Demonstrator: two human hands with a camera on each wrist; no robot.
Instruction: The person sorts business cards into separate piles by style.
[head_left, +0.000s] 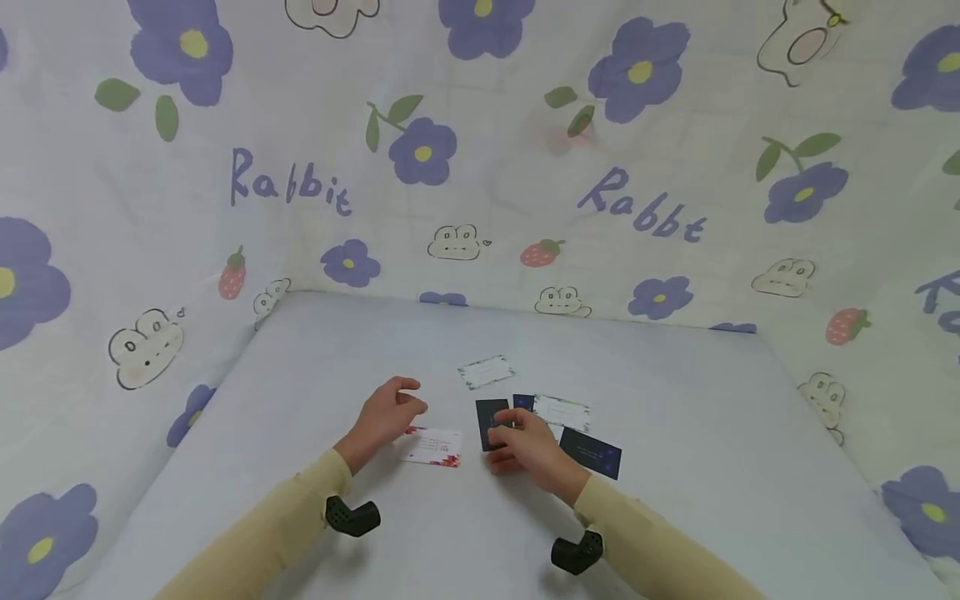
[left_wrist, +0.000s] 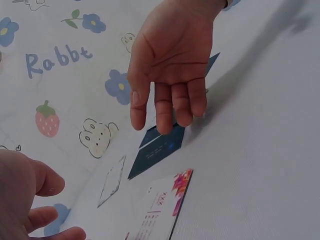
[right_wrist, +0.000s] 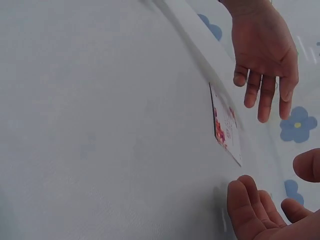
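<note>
My left hand (head_left: pixel 384 417) hovers with loosely bent fingers beside a white business card with red floral corners (head_left: pixel 431 447). Nothing is between its fingers. To the right, my right hand (head_left: pixel 531 450) hangs over a dark business card (head_left: pixel 490 411), partly covering it; its palm and fingers hold nothing in the left wrist view. Behind and right of that hand lie a small visible piece of a dark blue card (head_left: pixel 523 402), a white card with a leafy border (head_left: pixel 562 411) and another dark blue card (head_left: pixel 592 454). The right wrist view shows the red-cornered card (right_wrist: pixel 226 127) between both hands.
A second leaf-bordered white card (head_left: pixel 486 372) lies farther back on the white table (head_left: pixel 360 333). A patterned cloth (head_left: pixel 510 183) with flowers and rabbits hangs behind and at both sides. Each sleeve carries a black wrist camera (head_left: pixel 352 517).
</note>
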